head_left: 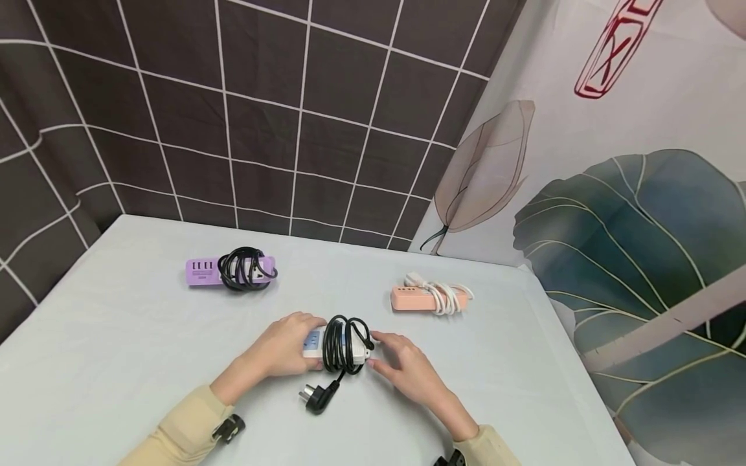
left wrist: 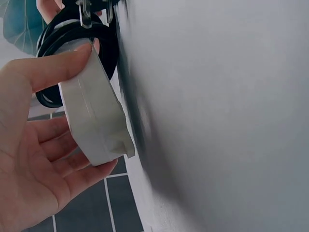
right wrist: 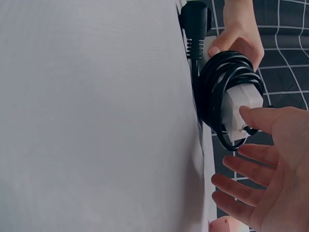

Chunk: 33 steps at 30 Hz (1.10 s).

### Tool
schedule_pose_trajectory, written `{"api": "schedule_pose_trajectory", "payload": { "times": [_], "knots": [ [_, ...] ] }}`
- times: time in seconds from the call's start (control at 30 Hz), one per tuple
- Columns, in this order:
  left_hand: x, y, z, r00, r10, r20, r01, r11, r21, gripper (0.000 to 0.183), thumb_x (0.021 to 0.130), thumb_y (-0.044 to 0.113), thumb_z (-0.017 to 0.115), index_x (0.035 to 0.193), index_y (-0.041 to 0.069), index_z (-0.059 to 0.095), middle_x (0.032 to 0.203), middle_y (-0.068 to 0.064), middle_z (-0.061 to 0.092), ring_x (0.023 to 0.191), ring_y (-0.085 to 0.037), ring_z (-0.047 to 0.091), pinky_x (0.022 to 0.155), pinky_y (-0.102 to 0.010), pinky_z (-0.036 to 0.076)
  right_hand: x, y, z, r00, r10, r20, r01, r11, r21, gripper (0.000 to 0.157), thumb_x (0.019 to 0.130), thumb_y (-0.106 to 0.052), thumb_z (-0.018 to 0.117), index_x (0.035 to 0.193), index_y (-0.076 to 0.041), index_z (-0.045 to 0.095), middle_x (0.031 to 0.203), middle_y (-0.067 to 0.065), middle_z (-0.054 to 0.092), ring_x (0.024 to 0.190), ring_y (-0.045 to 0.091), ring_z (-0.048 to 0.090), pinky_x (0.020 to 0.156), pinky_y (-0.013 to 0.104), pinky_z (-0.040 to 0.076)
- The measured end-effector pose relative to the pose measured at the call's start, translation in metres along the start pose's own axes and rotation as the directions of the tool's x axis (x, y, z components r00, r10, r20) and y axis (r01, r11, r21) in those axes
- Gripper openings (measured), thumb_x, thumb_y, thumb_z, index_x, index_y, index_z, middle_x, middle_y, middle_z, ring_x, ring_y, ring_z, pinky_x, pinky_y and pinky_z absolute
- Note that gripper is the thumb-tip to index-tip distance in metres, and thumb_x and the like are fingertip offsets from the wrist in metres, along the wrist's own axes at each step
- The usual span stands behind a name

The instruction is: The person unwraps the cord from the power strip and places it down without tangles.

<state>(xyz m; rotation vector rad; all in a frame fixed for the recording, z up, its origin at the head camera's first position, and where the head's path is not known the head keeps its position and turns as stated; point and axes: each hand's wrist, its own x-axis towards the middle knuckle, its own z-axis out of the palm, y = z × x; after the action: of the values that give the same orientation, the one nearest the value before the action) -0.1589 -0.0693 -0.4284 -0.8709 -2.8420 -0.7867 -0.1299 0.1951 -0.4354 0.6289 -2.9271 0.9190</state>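
Observation:
A white power strip (head_left: 313, 342) with blue sockets and a black cord (head_left: 335, 346) coiled round it is at the middle of the table. My left hand (head_left: 282, 346) grips its left end, thumb on the near side and fingers on the far side; the left wrist view shows the strip's pale end (left wrist: 96, 121) tilted between them. Off the coil's near side, the black plug (head_left: 319, 399) lies with its prongs pointing left. At the strip's right end, my right hand (head_left: 412, 370) has its fingers spread and relaxed, the thumb tip (right wrist: 247, 116) right at the end face.
Farther back on the left lies a purple power strip (head_left: 202, 272) wrapped in black cord. A pink power strip (head_left: 412, 298) with a white cord is at the back right. The white-covered table (head_left: 134, 369) meets a dark gridded curtain (head_left: 262, 129) behind.

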Motion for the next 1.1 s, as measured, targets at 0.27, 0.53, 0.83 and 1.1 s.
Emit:
{"api": "schedule_pose_trajectory", "payload": {
  "times": [0.27, 0.53, 0.83, 1.1],
  "knots": [
    [-0.002, 0.001, 0.002, 0.999, -0.031, -0.04, 0.032, 0.999, 0.03, 0.067, 0.061, 0.029, 0.084, 0.118, 0.002, 0.062, 0.108, -0.011, 0.067, 0.093, -0.022, 0.061, 0.077, -0.039, 0.054, 0.0, 0.0, 0.001, 0.999, 0.013, 0.029, -0.014, 0.999, 0.028, 0.054, 0.089, -0.034, 0.066, 0.136, -0.011, 0.054, 0.131, 0.005, 0.061, 0.123, 0.024, 0.055, 0.102, 0.044, 0.045],
    [-0.005, 0.0, 0.001, 0.996, -0.064, -0.055, 0.066, 0.997, 0.038, 0.067, 0.062, 0.028, 0.084, 0.12, 0.003, 0.062, 0.108, -0.01, 0.067, 0.094, -0.021, 0.06, 0.076, -0.039, 0.054, 0.0, 0.0, 0.003, 0.999, 0.014, 0.052, -0.018, 0.998, 0.06, 0.054, 0.09, -0.036, 0.064, 0.136, -0.008, 0.053, 0.13, 0.007, 0.062, 0.119, 0.025, 0.058, 0.101, 0.044, 0.046],
    [-0.009, 0.001, -0.002, 0.992, -0.059, -0.111, 0.065, 0.997, 0.05, 0.07, 0.063, 0.031, 0.084, 0.123, 0.004, 0.06, 0.113, -0.01, 0.067, 0.101, -0.024, 0.061, 0.079, -0.042, 0.055, 0.003, -0.004, 0.005, 0.997, 0.024, 0.07, -0.032, 0.992, 0.123, 0.056, 0.09, -0.031, 0.065, 0.136, -0.004, 0.052, 0.128, 0.01, 0.062, 0.112, 0.024, 0.06, 0.095, 0.04, 0.051],
    [-0.013, 0.006, -0.007, 0.987, -0.052, -0.151, 0.062, 0.996, 0.063, 0.072, 0.062, 0.031, 0.085, 0.124, 0.004, 0.06, 0.116, -0.011, 0.066, 0.107, -0.027, 0.061, 0.084, -0.046, 0.055, 0.008, -0.009, 0.01, 0.994, 0.047, 0.099, -0.067, 0.975, 0.213, 0.053, 0.087, -0.02, 0.068, 0.131, 0.005, 0.052, 0.12, 0.017, 0.064, 0.103, 0.028, 0.063, 0.089, 0.036, 0.054]
  ]
}}
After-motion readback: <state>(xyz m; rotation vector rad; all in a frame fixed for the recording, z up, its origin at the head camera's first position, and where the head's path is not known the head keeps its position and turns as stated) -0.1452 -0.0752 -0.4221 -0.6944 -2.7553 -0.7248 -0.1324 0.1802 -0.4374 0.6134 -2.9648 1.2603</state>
